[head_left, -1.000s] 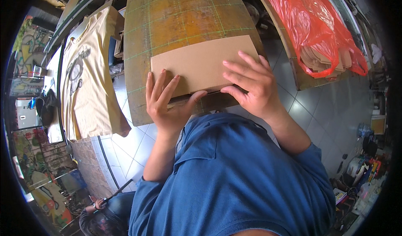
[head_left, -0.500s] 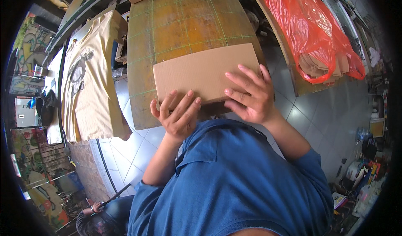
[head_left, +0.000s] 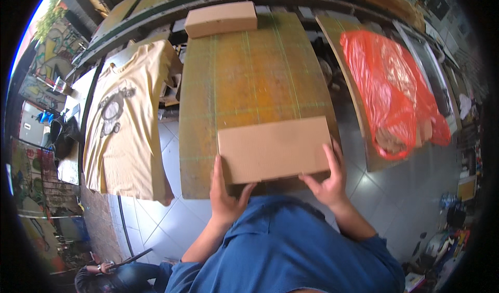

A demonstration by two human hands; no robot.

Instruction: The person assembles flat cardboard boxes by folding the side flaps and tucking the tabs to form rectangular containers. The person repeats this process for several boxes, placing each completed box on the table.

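Observation:
A closed brown cardboard box (head_left: 274, 150) lies near the front end of a long board (head_left: 254, 80) marked with green grid lines. My left hand (head_left: 224, 197) holds the box's left end, fingers along the side and thumb at the front lower edge. At the right end my right hand (head_left: 332, 181) grips it the same way, fingers up the side and thumb under the front edge. A second brown cardboard box (head_left: 222, 20) sits at the board's far left corner.
To the left, a cream printed T-shirt (head_left: 125, 126) is stretched over another board. A red plastic bag (head_left: 390, 85) with cardboard pieces lies on the board to the right. At lower left another person's hand (head_left: 105, 267) holds a dark stick-like thing.
My hands have gone from lying on the box's top and front to its two ends. The box sits straighter on the board. The view has tilted up, showing more of the far box.

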